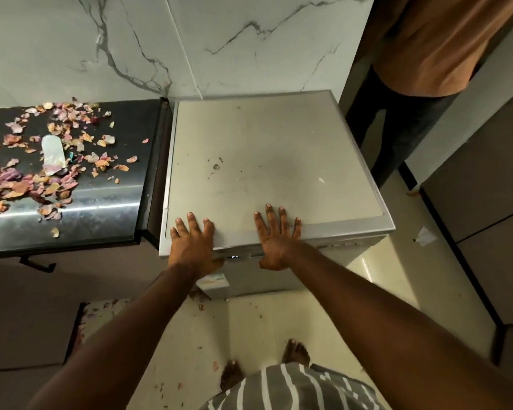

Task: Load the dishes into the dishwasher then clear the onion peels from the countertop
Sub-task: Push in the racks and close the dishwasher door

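1. Both hands are lying flat, fingers straight and spread, on the front edge of the dishwasher [267, 161] top: the left hand [194, 247] near its left corner, the right hand [277, 238] toward the middle, neither gripping anything.
2. The door is looking closed (no dishes are showing), so I am judging the loading step to be finishing.
3. Peels [42, 161] are lying strewn over the bench [107, 208] to the left; next, the hands are needing to gather them.

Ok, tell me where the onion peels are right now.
In the head view the onion peels lie scattered over the dark countertop at the left, beside the dishwasher; a few bits also dot the floor below.
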Demonstrator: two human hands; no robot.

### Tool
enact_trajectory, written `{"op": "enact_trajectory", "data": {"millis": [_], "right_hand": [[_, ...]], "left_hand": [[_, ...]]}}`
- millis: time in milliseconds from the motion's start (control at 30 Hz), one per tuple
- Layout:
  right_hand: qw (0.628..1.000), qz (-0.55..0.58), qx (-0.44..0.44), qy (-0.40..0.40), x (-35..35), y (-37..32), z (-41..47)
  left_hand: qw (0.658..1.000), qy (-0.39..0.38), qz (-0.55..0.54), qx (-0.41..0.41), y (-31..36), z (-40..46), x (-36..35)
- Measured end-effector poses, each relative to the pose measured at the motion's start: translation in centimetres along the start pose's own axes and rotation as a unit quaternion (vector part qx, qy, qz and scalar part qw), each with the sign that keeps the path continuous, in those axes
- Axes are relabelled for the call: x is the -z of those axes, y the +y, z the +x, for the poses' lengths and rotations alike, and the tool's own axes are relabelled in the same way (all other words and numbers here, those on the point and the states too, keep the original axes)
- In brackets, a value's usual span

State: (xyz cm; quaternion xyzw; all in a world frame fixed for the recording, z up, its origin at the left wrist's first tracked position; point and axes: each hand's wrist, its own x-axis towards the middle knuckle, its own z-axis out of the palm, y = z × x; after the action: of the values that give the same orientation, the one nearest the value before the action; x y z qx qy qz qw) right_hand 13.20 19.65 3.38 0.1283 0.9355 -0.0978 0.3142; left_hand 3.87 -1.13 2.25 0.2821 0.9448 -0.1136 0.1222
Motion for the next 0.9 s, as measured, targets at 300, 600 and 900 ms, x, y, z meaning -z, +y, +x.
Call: {"op": "enact_trajectory", "data": {"millis": [300,600,900], "right_hand": [[0.999,0.007,0.017,0.045,-0.3,0.2,0.0],[0.965,-0.019,0.153,0.212,-2.5,7.4,-0.9],[0.954,-0.036,0.073,0.288,-3.3,25.1,-4.0]], "left_hand": [[0.996,-0.049,-0.055,0.044,2.7,0.9,2.9],[0.997,-0.060,-0.049,-0.008,4.3,3.0,5.1],[0.979,-0.164,-0.108,0.064,10.5,2.6,5.8]]}}
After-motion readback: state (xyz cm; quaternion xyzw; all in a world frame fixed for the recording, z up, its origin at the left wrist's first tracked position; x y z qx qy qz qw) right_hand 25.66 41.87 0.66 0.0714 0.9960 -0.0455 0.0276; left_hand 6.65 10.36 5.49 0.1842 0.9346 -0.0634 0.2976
